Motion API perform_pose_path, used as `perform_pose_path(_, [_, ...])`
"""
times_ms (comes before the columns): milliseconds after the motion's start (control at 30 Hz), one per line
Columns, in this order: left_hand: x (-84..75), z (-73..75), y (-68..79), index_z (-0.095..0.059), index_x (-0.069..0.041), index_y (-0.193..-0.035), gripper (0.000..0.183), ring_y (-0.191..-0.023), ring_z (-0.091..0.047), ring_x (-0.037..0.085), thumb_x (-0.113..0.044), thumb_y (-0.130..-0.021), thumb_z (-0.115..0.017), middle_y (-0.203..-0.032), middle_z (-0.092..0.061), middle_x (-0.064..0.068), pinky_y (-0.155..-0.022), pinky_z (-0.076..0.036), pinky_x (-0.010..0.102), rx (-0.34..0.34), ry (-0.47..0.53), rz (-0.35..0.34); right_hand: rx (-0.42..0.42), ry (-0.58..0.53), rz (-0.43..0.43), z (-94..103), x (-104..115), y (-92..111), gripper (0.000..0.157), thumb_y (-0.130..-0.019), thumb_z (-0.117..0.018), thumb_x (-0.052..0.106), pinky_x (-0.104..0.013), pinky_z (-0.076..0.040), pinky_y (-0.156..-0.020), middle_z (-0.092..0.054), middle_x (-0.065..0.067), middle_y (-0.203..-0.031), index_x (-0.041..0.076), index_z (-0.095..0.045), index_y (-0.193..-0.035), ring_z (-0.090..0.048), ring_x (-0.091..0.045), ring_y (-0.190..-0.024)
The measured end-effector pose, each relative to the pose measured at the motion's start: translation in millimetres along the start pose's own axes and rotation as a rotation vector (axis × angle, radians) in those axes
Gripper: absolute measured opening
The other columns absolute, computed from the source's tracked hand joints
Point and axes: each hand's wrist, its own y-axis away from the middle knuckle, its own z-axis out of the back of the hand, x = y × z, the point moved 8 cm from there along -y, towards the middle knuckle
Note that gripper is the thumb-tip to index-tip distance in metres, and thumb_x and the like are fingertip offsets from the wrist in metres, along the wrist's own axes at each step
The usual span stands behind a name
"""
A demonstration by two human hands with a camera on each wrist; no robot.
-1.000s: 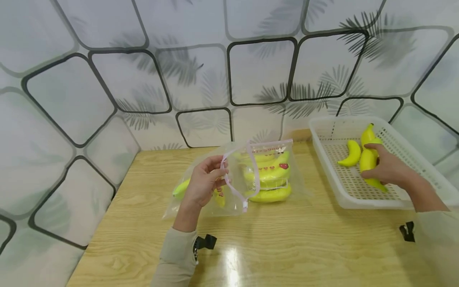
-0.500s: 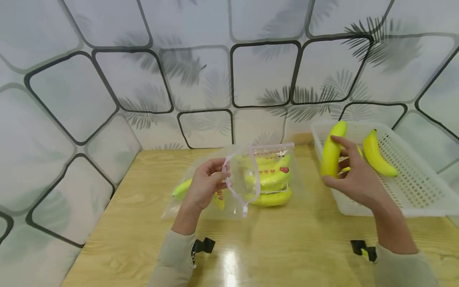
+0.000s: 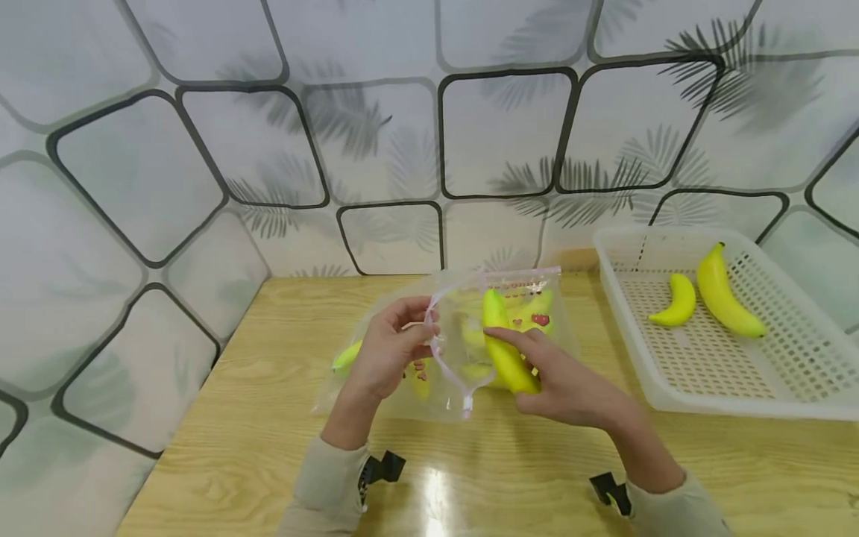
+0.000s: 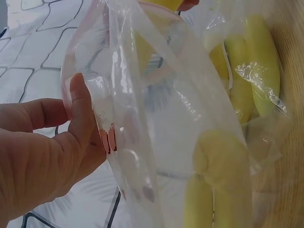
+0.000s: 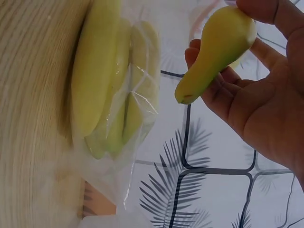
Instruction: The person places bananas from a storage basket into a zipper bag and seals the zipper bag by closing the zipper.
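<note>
My left hand (image 3: 385,350) pinches the rim of a clear zip bag (image 4: 156,109) with a pink zipper edge and holds its mouth apart. Inside that bag are yellow bananas (image 4: 221,166), seen blurred through the plastic. My right hand (image 3: 564,380) grips another banana (image 3: 506,350) with thumb and fingers, at the right of the open bag's mouth. In the right wrist view this banana (image 5: 213,52) points its tip down and left. Behind it lies a second clear bag (image 3: 553,274) with red heart prints, holding several bananas (image 5: 102,71), partly hidden by my right hand.
To the right stands a white perforated plastic basket (image 3: 745,407) with a small banana (image 3: 679,302) and a larger banana (image 3: 728,298) in it. A wooden table (image 3: 268,462) lies under everything, and a patterned wall (image 3: 496,134) rises close behind.
My right hand has lifted a banana out of the basket and carried it left to the open bag's mouth. My left hand keeps its pinch on the bag rim, nearly unmoved.
</note>
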Motion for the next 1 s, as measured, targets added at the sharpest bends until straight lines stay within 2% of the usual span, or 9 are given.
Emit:
perform_pose_path(100, [0.4,-1.6,2.0,-0.058,0.003,-0.127,0.032,-0.084,-0.062,0.017,0.005,-0.095,-0.057,-0.103,-0.058,0.009,-0.068,-0.058,0.026,0.004,-0.013,0.012,0.019,0.04,-0.003,-5.8,-0.9,0.7,0.088,-0.071,-0.068,-0.001,-0.025,-0.043,-0.063,-0.044,-0.005,-0.095,0.022,-0.04,-0.151,-0.04,-0.018,-0.079])
perform_pose_path(200, [-0.3,-2.3,3.3,-0.058,0.003,-0.128,0.033,-0.085,-0.062,0.017,0.005,-0.094,-0.057,-0.105,-0.058,0.011,-0.069,-0.058,0.027,0.007,-0.023,0.01,0.031,0.058,-0.013,-7.8,-1.2,1.0,0.087,-0.072,-0.068,0.0,-0.025,-0.042,-0.063,-0.042,-0.005,-0.095,0.023,-0.04,-0.152,-0.039,-0.015,-0.077])
perform_pose_path(333, [-3.7,-2.5,3.2,-0.056,0.005,-0.128,0.035,-0.083,-0.062,0.015,0.006,-0.094,-0.056,-0.105,-0.058,0.012,-0.069,-0.058,0.028,0.017,-0.024,-0.021,0.006,0.082,0.009,-4.8,1.2,0.0,0.082,-0.074,-0.068,0.0,-0.025,-0.044,-0.066,-0.044,-0.006,-0.097,0.021,-0.044,-0.15,-0.042,-0.015,-0.077])
perform_pose_path(500, [-6.0,-3.0,3.6,-0.056,0.005,-0.129,0.035,-0.081,-0.063,0.013,0.006,-0.094,-0.057,-0.105,-0.058,0.011,-0.069,-0.058,0.028,0.024,-0.031,-0.032,-0.032,0.09,0.038,-3.1,2.6,-0.6,0.08,-0.076,-0.071,0.0,-0.031,-0.048,-0.077,-0.054,-0.009,-0.114,0.02,-0.045,-0.149,-0.049,-0.018,-0.092])
perform_pose_path(600, [-5.2,-3.0,4.7,-0.057,0.005,-0.128,0.034,-0.081,-0.063,0.013,0.007,-0.094,-0.057,-0.103,-0.058,0.009,-0.07,-0.058,0.028,0.022,-0.035,-0.019,-0.035,0.081,0.069,-4.8,4.0,-0.8,0.08,-0.076,-0.072,0.001,-0.038,-0.049,-0.087,-0.055,-0.01,-0.129,0.016,-0.045,-0.149,-0.051,-0.02,-0.106])
perform_pose_path(667, [-6.0,-3.8,5.7,-0.057,0.005,-0.128,0.035,-0.081,-0.063,0.013,0.007,-0.094,-0.057,-0.103,-0.058,0.008,-0.07,-0.058,0.028,0.027,-0.039,-0.019,-0.034,0.066,0.099,-5.3,5.7,-1.3,0.078,-0.076,-0.072,0.001,-0.04,-0.048,-0.091,-0.054,-0.009,-0.134,0.013,-0.045,-0.149,-0.051,-0.02,-0.109])
perform_pose_path(800, [-9.3,-6.8,6.4,-0.055,0.006,-0.13,0.036,-0.083,-0.064,0.014,0.006,-0.094,-0.057,-0.106,-0.057,0.012,-0.071,-0.059,0.029,0.044,-0.037,-0.03,-0.017,0.0,0.117,-4.9,4.9,-2.6,0.076,-0.078,-0.071,0.0,-0.036,-0.049,-0.086,-0.056,-0.006,-0.129,0.01,-0.044,-0.148,-0.052,-0.018,-0.1])
perform_pose_path(900, [-9.4,-7.9,7.1,-0.054,0.007,-0.13,0.036,-0.085,-0.064,0.016,0.006,-0.095,-0.057,-0.107,-0.057,0.014,-0.071,-0.058,0.029,0.051,-0.035,-0.021,0.026,-0.068,0.073,-6.9,-1.6,-3.2,0.076,-0.081,-0.069,0.0,-0.031,-0.049,-0.078,-0.054,-0.006,-0.122,0.012,-0.041,-0.15,-0.051,-0.017,-0.091])
perform_pose_path(1000, [-12.2,-7.0,7.4,-0.053,0.008,-0.13,0.036,-0.085,-0.064,0.016,0.006,-0.095,-0.057,-0.108,-0.057,0.014,-0.07,-0.058,0.028,0.053,-0.043,-0.014,0.084,-0.122,0.02,-9.7,-7.2,-5.1,0.076,-0.084,-0.068,0.003,-0.028,-0.049,-0.07,-0.054,-0.006,-0.105,0.017,-0.037,-0.152,-0.05,-0.018,-0.083])
